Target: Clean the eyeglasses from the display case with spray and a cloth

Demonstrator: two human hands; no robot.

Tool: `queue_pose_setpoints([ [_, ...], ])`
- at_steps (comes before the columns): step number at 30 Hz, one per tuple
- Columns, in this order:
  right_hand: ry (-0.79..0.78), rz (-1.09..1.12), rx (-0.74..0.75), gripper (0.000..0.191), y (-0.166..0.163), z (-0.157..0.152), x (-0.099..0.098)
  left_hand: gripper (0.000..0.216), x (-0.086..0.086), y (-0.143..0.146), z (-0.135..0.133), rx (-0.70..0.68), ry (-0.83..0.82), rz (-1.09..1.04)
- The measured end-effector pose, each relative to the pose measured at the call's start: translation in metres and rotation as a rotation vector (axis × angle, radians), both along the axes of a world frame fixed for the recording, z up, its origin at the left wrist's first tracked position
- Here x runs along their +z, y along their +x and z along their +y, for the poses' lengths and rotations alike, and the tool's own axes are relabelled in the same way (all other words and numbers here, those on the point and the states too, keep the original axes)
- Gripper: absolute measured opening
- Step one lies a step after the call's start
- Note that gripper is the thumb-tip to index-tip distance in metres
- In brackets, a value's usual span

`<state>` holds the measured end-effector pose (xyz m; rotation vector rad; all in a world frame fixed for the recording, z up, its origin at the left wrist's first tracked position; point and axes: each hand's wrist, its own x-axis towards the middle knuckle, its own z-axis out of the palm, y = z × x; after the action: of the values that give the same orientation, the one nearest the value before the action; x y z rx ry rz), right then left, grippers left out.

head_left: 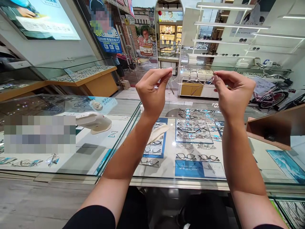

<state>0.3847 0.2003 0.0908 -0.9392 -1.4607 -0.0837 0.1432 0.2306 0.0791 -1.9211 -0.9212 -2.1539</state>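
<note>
A pair of thin-rimmed eyeglasses [193, 83] is held up at eye level, above the far side of a glass display counter. My left hand [153, 89] pinches its left side between thumb and fingertips. On the opposite side, my right hand [234, 90] grips the frame near its right corner in the same way. Both arms reach forward with the glasses stretched between the hands. Under my left forearm, a cream cloth [157, 133] lies on the counter top.
The glass counter [166, 176] holds rows of eyeglasses [186, 156] inside. A white handheld device [95, 122] rests on the left section. To the right stands a brown wooden panel [269, 133]. Beyond are a tall mirror [179, 41], white shelves and a pink bicycle [271, 92].
</note>
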Motion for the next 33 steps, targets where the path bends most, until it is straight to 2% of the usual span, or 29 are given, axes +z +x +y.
queue_pose_setpoints([
  [8,-0.017,0.024,0.011,0.022,0.002,0.006,-0.001,0.015,0.000,0.004,-0.002,0.004,0.023,-0.002],
  [19,0.000,-0.021,-0.008,0.021,-0.010,-0.004,-0.001,0.019,-0.003,-0.004,0.019,-0.033,-0.017,-0.065],
  [28,-0.039,0.009,0.015,0.020,-0.006,0.002,-0.002,0.017,0.001,0.001,0.000,-0.003,0.054,-0.049],
  [33,-0.043,-0.016,0.009,0.021,-0.006,-0.002,0.000,0.018,0.000,0.000,0.002,0.008,0.049,-0.040],
])
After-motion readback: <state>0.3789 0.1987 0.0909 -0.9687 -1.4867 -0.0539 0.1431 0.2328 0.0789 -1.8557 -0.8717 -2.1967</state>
